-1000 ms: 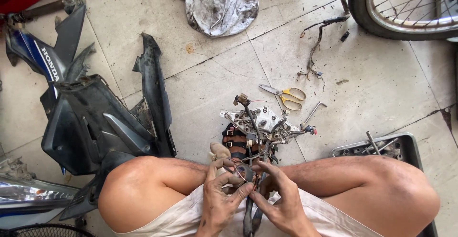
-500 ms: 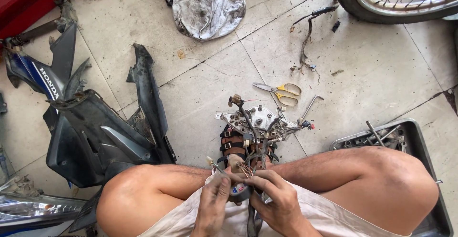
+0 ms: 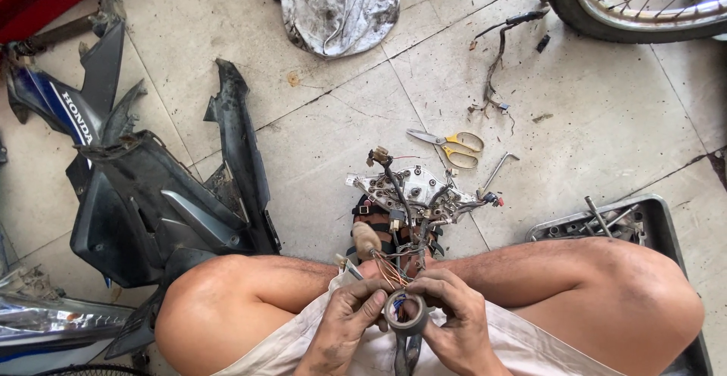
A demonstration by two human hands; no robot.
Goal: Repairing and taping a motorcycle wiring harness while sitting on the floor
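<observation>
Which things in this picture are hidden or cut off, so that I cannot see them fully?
All in the head view:
- Wire ends: hidden inside the tape roll held by the left hand and right hand.
- Tool tray: contents mostly hidden behind the knee; right edge cuts it.
- Wheel: cut by the top edge.
- Headlight: cut by the left edge.

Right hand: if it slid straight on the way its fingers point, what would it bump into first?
The right hand points toward the left hand. It would first meet the tape roll both hold, then the left fingers, though depth is hard to judge.
</observation>
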